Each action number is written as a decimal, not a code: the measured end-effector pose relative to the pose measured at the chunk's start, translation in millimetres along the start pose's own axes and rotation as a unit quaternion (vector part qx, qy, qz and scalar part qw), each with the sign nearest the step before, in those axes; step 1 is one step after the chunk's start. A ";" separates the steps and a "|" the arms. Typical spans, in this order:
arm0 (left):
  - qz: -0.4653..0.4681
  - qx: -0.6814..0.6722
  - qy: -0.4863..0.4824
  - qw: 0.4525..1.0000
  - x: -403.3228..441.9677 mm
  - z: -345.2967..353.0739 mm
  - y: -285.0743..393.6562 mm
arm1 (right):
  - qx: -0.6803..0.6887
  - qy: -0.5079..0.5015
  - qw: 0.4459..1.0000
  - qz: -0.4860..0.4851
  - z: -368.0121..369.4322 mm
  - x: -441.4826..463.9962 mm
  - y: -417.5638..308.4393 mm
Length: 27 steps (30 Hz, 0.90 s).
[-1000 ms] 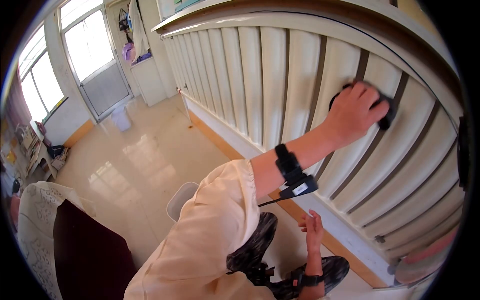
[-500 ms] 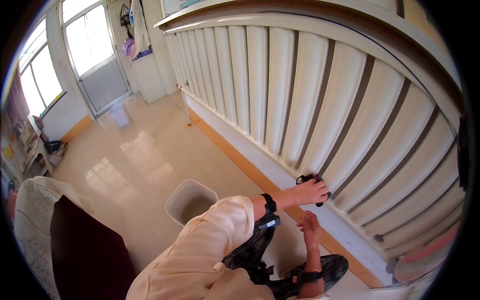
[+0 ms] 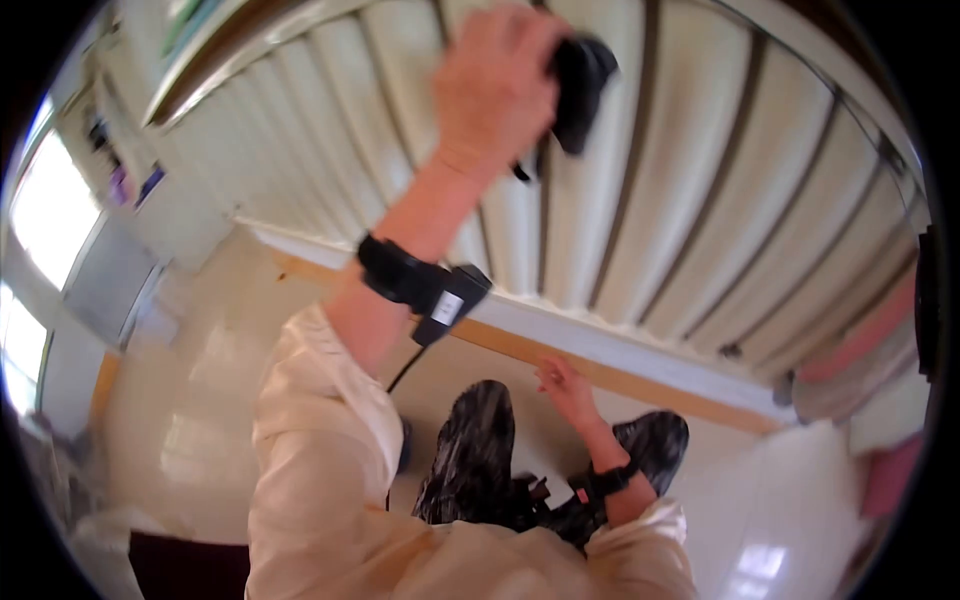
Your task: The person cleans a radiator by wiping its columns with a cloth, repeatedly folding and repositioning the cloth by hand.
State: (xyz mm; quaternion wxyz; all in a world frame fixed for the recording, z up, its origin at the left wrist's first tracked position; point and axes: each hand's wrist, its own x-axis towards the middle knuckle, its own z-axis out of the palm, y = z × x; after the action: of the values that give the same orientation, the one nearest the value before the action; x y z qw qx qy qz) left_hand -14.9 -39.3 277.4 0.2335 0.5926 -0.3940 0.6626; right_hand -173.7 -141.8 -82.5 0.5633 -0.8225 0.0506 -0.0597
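My left hand point(image 3: 500, 90) is raised in front of the white radiator point(image 3: 690, 170), its fingers closed around a dark, soft-looking black cloth point(image 3: 582, 90). Motion blurs the cloth, and its exact kind is not clear. Whether it touches the radiator's columns I cannot tell. Low down, above my knees, my right hand point(image 3: 567, 390) hangs near the orange skirting strip point(image 3: 510, 343). Its fingers are loosely apart with nothing in them.
A ledge point(image 3: 215, 60) runs along the radiator's top. Pinkish and grey fabric point(image 3: 850, 375) lies at the radiator's right end. A dark maroon cover point(image 3: 185, 568) is at the lower left. A door point(image 3: 110, 265) stands at the far left.
My left hand has risen with the black cloth from the radiator's bottom edge to its upper part. My right hand stays low. The view has turned, and the white bin is out of sight.
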 end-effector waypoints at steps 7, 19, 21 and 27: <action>0.039 -0.057 -0.073 0.995 -55.7 21.5 44.5 | 0.014 0.004 1.000 -0.005 -3.5 -3.5 -7.5; 0.116 -0.102 -0.297 0.942 -236.3 -0.1 97.2 | -0.034 0.020 0.998 -0.043 -3.4 -3.1 2.0; 0.088 -0.114 -0.352 0.925 -262.7 -3.4 100.8 | -0.101 0.043 0.991 -0.074 -2.8 -0.2 16.4; -0.474 -0.253 -0.417 0.733 -289.1 -38.5 113.8 | -0.164 0.004 0.986 0.015 -25.2 -0.2 11.1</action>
State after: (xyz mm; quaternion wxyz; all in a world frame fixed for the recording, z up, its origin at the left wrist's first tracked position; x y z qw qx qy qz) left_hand -71.9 -29.0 -30.3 0.4704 0.8386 -0.2732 0.0286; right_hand -178.0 -169.1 -83.8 0.4215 -0.9026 0.0748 -0.0454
